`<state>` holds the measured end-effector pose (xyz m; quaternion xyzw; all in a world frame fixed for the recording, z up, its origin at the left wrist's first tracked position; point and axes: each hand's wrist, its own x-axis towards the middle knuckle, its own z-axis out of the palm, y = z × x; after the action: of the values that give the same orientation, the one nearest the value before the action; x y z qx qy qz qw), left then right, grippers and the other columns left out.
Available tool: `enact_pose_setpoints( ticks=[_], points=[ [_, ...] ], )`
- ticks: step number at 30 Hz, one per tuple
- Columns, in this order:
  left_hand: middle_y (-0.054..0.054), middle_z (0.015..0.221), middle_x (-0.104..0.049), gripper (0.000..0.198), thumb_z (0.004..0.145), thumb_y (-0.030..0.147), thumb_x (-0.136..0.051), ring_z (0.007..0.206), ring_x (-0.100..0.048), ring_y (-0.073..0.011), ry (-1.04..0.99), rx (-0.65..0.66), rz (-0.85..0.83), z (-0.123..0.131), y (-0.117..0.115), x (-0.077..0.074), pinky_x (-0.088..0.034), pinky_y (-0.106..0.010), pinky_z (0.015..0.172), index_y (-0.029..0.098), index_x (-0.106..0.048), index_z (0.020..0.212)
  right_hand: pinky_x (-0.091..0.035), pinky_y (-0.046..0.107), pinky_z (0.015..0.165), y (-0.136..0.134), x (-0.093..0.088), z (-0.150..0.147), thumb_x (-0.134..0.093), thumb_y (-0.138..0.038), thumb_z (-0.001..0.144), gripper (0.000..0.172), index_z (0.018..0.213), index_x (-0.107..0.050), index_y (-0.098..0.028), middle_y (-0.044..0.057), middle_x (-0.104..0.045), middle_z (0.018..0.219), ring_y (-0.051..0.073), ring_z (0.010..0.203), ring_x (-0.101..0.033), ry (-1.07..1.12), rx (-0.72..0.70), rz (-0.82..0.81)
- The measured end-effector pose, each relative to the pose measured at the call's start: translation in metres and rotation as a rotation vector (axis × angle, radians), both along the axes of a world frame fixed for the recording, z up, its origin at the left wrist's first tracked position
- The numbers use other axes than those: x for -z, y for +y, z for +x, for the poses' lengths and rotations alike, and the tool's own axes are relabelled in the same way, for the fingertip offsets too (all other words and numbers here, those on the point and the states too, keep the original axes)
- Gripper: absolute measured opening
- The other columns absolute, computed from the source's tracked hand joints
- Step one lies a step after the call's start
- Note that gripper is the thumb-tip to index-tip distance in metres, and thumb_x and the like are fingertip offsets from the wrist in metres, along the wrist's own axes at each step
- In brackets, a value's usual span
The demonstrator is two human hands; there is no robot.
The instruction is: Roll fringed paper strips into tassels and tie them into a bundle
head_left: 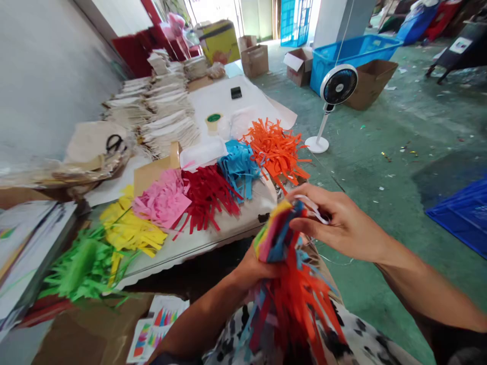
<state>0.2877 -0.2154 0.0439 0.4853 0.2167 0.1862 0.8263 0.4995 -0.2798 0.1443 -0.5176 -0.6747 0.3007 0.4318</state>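
My left hand (pixel 255 268) is closed around a bundle of tissue-paper tassels (pixel 276 233); their folded tops show yellow, pink, blue and green. Orange and blue fringe hangs below it over my lap. At the top of the bundle, my right hand (pixel 338 218) pinches a white string (pixel 314 207) between thumb and fingers. Loose fringed paper lies along the table edge: orange (pixel 276 149), blue (pixel 239 165), dark red (pixel 207 195), pink (pixel 163 197), yellow (pixel 131 225) and green (pixel 81 263) piles. Motion blurs the hanging fringe.
Stacks of folded paper (pixel 163 109) line the wall side of the white table (pixel 213 218). A tape roll (pixel 213 119), a phone-like black object (pixel 236 93) and black scissors (pixel 114 143) lie there. A white fan (pixel 338 87) and blue crates (pixel 353 48) stand on the floor.
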Motion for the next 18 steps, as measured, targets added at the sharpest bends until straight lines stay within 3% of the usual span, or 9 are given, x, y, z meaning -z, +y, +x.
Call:
enact_pose_setpoints(
  ticks=[1,3,6,8,11,16,18],
  points=[
    [-0.008,0.126,-0.077,0.085,0.055,0.023,-0.096,0.12,-0.071,-0.0354,-0.009,-0.146,-0.014,0.0,0.004,-0.008,-0.056,-0.043,0.106,0.024,-0.07,0.135,-0.038,0.023,0.057,0.0,0.003,-0.001,-0.068,-0.047,0.101,0.032,0.122,-0.061,-0.024,-0.004,-0.061,0.08,0.011,0.064,-0.051,0.043,0.033,-0.07],
    [-0.007,0.115,-0.08,0.067,0.061,0.022,-0.091,0.108,-0.075,-0.0326,0.006,-0.297,-0.052,0.004,0.008,-0.02,-0.059,-0.04,0.098,0.021,-0.074,0.126,-0.036,0.023,0.054,-0.001,0.012,-0.007,-0.072,-0.05,0.097,0.043,0.127,-0.055,-0.025,-0.006,-0.057,0.078,0.011,0.061,-0.046,0.118,0.076,-0.181],
    [-0.008,0.097,-0.081,0.047,0.067,0.025,-0.083,0.093,-0.079,-0.0317,0.019,-0.366,-0.188,0.011,0.008,-0.025,-0.063,-0.041,0.089,0.015,-0.077,0.112,-0.036,0.023,0.056,-0.002,0.028,-0.024,-0.071,-0.049,0.098,0.031,0.105,-0.054,-0.023,-0.007,-0.054,0.073,0.01,0.06,-0.046,0.094,0.15,-0.21],
    [-0.009,0.093,-0.082,0.044,0.066,0.026,-0.082,0.093,-0.079,-0.0332,0.008,-0.386,-0.266,0.015,0.006,-0.022,-0.063,-0.043,0.091,0.013,-0.077,0.107,-0.036,0.025,0.058,-0.001,0.04,-0.035,-0.064,-0.046,0.102,0.029,0.092,-0.051,-0.022,-0.006,-0.054,0.071,0.01,0.06,-0.048,-0.006,0.215,-0.133],
    [-0.011,0.093,-0.082,0.036,0.066,0.032,-0.087,0.094,-0.08,-0.0322,-0.015,-0.398,-0.361,0.018,0.003,-0.014,-0.063,-0.041,0.096,0.012,-0.077,0.094,-0.038,0.026,0.06,0.003,0.056,-0.045,-0.054,-0.04,0.108,0.028,0.087,-0.052,-0.022,-0.003,-0.058,0.073,0.012,0.061,-0.053,-0.162,0.305,0.022],
    [-0.006,0.096,-0.082,0.04,0.069,0.037,-0.092,0.1,-0.079,-0.0278,-0.049,-0.476,-0.325,0.03,0.001,-0.006,-0.061,-0.037,0.097,0.016,-0.078,0.1,-0.046,0.028,0.062,0.004,0.078,-0.055,-0.047,-0.029,0.109,0.018,0.109,-0.063,-0.02,0.004,-0.07,0.085,0.017,0.07,-0.066,-0.457,0.411,0.174],
    [-0.007,0.098,-0.081,0.039,0.073,0.038,-0.09,0.105,-0.078,-0.0281,-0.048,-0.512,-0.281,0.034,0.007,-0.006,-0.059,-0.036,0.099,0.015,-0.079,0.103,-0.048,0.029,0.061,0.002,0.084,-0.063,-0.045,-0.021,0.106,0.029,0.131,-0.06,-0.019,0.007,-0.073,0.094,0.02,0.075,-0.069,-0.584,0.395,0.191]
  ],
)
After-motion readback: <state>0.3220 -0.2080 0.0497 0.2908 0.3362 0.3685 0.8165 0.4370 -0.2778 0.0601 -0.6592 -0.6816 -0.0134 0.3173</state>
